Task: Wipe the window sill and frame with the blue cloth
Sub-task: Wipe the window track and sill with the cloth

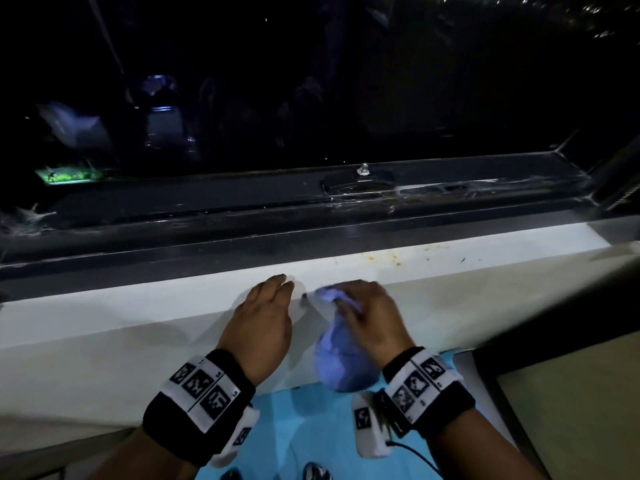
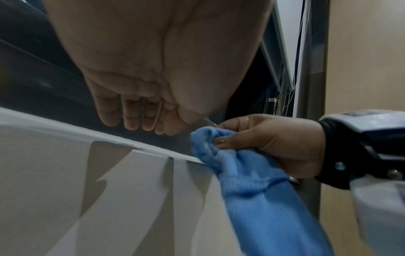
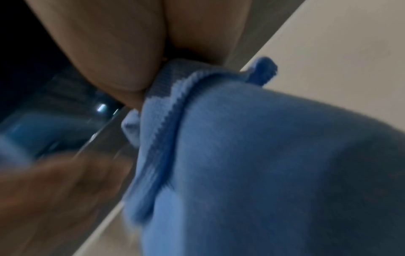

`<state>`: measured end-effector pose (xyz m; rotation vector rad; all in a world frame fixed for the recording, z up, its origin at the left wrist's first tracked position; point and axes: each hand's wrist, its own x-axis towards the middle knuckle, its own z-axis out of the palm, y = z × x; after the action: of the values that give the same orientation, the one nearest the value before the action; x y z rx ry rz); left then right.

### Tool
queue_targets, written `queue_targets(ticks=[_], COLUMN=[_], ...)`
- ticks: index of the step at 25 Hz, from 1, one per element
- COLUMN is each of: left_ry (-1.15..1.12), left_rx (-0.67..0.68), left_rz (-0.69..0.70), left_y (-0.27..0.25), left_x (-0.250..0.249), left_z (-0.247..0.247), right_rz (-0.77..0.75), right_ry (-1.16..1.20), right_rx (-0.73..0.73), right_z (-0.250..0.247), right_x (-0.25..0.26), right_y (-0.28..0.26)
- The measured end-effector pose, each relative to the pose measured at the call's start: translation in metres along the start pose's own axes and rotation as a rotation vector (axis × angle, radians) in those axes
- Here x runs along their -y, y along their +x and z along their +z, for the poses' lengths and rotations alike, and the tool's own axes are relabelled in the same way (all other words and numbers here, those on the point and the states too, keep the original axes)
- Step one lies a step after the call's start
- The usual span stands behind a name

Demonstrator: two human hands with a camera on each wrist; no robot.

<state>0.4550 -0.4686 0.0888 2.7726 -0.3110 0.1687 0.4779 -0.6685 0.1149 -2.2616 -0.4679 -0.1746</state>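
Note:
The white window sill [image 1: 138, 306] runs across the head view below the dark window frame [image 1: 242, 233]. My right hand [image 1: 349, 299] grips the bunched blue cloth [image 1: 346, 362] at the sill's front edge, and the rest of the cloth hangs down the sill's face. The left wrist view shows that right hand [image 2: 263, 143] with thumb and fingers pinching the cloth [image 2: 245, 175]. My left hand [image 1: 277, 285] rests flat on the sill just left of the cloth, its fingers [image 2: 131, 119] straight and holding nothing. The cloth [image 3: 263, 155] fills the right wrist view beneath my right palm [image 3: 109, 52].
Yellow crumbs and specks [image 1: 381, 259] lie on the sill to the right. Cobwebs [image 1: 415, 192] cling to the frame track near a metal stud [image 1: 363, 169], with more webs [image 1: 24, 220] at far left. A light blue surface [image 1: 311, 427] lies below the sill.

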Motion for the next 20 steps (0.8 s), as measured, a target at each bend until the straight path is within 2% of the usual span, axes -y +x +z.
queue_targets(ticks=[2, 4, 5, 7, 9, 12, 14, 17, 20], left_ry=[0.011, 0.049, 0.071, 0.095, 0.101, 0.1, 0.107, 0.116, 0.107], left_rx=[0.017, 0.032, 0.037, 0.042, 0.026, 0.005, 0.003, -0.007, -0.008], left_rz=[-0.023, -0.03, -0.034, -0.047, -0.053, -0.062, -0.06, -0.054, -0.08], left_y=[0.002, 0.001, 0.0, -0.001, -0.003, -0.005, -0.005, -0.005, -0.005], left_x=[-0.005, -0.006, -0.006, -0.006, -0.006, -0.006, -0.008, -0.011, -0.011], left_z=[0.007, 0.013, 0.015, 0.018, 0.021, 0.021, 0.02, 0.021, 0.022], right_rz=[0.182, 0.337, 0.398, 0.541, 0.644, 0.562, 0.519, 0.475, 0.19], right_ry=[0.052, 0.029, 0.001, -0.059, -0.171, -0.476, -0.565, -0.457, -0.37], right_rx=[-0.274, -0.591, -0.701, -0.76, -0.657, -0.343, -0.188, -0.099, -0.086], right_z=[-0.038, -0.078, -0.094, -0.118, -0.122, -0.102, -0.086, -0.066, -0.048], right_x=[-0.026, -0.063, -0.081, -0.115, -0.136, -0.142, -0.133, -0.108, -0.086], right_y=[-0.002, 0.0, 0.003, 0.016, 0.029, 0.041, 0.041, 0.036, 0.031])
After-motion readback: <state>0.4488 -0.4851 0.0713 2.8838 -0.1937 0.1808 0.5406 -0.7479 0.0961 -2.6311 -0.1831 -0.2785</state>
